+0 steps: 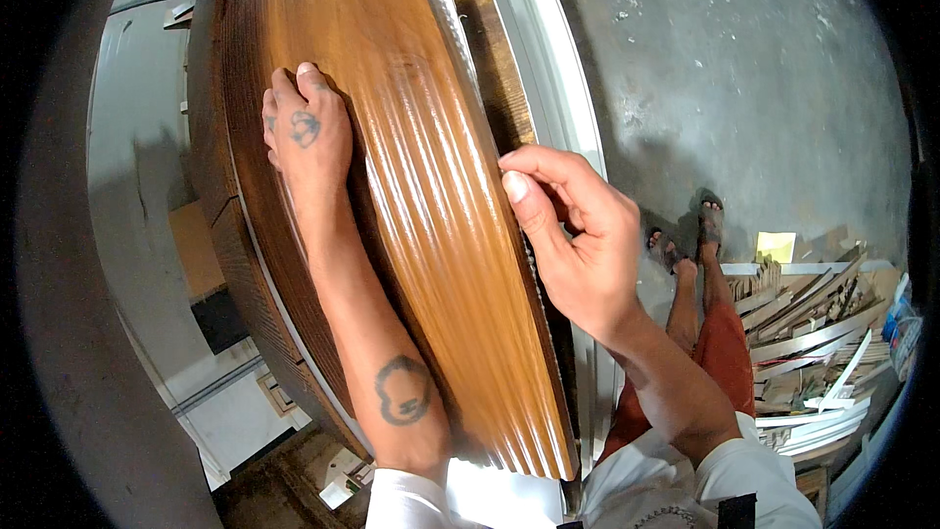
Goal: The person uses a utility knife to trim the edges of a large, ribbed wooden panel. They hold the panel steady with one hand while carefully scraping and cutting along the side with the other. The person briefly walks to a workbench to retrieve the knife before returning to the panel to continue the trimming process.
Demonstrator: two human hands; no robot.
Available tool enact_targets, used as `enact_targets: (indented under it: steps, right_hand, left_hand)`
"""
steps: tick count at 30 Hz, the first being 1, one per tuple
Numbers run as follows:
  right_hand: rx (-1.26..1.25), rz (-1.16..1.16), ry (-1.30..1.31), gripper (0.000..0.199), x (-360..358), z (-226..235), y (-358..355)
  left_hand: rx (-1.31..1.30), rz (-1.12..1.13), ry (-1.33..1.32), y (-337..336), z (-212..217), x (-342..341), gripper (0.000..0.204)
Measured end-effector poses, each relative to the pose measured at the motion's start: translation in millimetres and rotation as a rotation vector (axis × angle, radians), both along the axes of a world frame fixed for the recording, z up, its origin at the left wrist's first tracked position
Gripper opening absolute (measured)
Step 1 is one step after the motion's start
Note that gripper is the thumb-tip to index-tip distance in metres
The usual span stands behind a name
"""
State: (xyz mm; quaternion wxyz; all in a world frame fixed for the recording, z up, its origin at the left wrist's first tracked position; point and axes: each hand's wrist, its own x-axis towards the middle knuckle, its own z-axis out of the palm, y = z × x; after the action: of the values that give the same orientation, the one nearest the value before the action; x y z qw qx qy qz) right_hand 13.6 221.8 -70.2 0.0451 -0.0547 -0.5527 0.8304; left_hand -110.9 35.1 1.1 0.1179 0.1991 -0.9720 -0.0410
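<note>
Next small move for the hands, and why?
Probably slide the right hand slightly along the fluted wood-look panel's right edge, toward the body. Its thumb and index tips are already at that edge, though whether they grip is unclear, and the edge nearer the body is unobstructed. The left hand lies over the panel, so it could steady it.

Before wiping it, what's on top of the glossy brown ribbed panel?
The left hand and forearm lie over the panel; the right hand is at its right edge. The surface beneath the left hand and forearm is hidden.
</note>
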Motion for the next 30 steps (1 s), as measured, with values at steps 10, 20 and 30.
enact_targets:
  steps: [10,20,30]
  right_hand:
    - [-0.048,0.006,0.001,0.005,1.2,8.5,-0.2]
    - [0.049,-0.056,0.003,0.020,18.1,12.0,-4.3]
    - [0.103,-0.025,-0.038,0.030,23.0,38.6,-1.6]
  left_hand:
    - [-0.016,0.024,0.027,6.2,1.4,-3.7,0.063]
    - [-0.013,0.036,0.041,10.6,3.8,-2.5,0.061]
    - [0.052,-0.015,-0.013,17.1,10.1,2.6,0.062]
